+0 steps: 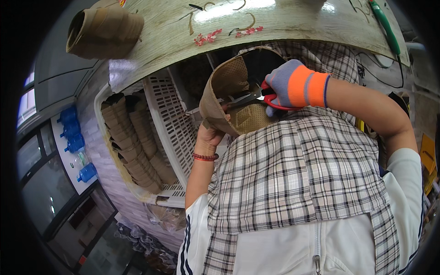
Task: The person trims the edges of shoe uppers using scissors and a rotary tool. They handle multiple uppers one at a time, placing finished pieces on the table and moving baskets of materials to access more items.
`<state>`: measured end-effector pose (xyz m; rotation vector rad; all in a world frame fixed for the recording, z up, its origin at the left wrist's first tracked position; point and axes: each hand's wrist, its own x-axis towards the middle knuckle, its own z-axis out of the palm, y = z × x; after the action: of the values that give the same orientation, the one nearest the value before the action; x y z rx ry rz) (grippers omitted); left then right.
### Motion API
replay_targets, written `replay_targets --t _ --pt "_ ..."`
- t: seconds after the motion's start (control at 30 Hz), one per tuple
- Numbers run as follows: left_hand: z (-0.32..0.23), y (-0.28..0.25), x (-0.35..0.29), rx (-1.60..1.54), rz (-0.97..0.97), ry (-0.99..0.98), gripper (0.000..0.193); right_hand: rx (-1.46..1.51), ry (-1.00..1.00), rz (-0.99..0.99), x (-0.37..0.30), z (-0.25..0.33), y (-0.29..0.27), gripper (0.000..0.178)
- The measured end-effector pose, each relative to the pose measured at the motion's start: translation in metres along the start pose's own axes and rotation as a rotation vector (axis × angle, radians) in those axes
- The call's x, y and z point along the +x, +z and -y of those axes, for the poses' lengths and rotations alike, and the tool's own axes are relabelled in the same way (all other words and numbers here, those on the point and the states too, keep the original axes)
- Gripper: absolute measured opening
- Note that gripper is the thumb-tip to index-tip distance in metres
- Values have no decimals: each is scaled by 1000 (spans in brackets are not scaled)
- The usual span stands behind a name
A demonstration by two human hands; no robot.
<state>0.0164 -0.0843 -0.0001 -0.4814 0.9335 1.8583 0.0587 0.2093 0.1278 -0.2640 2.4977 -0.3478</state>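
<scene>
My left hand [210,134], bare and with a dark red bead bracelet at the wrist, grips the lower left edge of a tan mesh fabric piece [214,87]. The piece curves round into an open loop with a dark inner side, above my lap. In an orange and grey glove, my right hand [293,85] is closed on red-handled scissors [251,98]. Their blades point left, inside the loop, towards my left hand. Whether they touch the fabric I cannot tell. A checked apron [275,174] covers my front.
Ahead is a wooden-topped table [165,55] with a stack of tan fabric loops [107,32], a green-handled corded tool [385,27] and brown scraps [250,20]. At left, a white plastic crate [167,114] holds rows of nested tan pieces [133,137]. Blue water jugs [74,143] stand farther left.
</scene>
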Motion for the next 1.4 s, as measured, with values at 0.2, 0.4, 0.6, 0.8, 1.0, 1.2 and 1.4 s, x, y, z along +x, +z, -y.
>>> replay_targets --t 0.2,0.4,0.6,0.8,1.0,1.2,1.4 --pt "2 -3 0 -15 -13 10 39 -29 22 53 2 3 -2 52" --pt "-1 -5 1 -27 -62 -16 40 -28 18 139 2 1 -6 71" --pt "-3 -12 4 -32 -55 -24 39 -10 10 143 6 0 -5 79" --pt "-8 0 -1 39 -40 -9 37 118 90 210 4 -8 -1 78" --pt "-11 10 -1 135 -47 92 36 344 52 442 16 -36 3 70" --pt "-20 17 28 10 317 402 32 608 -115 636 38 -50 -4 69" --pt "-34 48 46 -26 228 286 45 686 17 710 37 -42 -21 83"
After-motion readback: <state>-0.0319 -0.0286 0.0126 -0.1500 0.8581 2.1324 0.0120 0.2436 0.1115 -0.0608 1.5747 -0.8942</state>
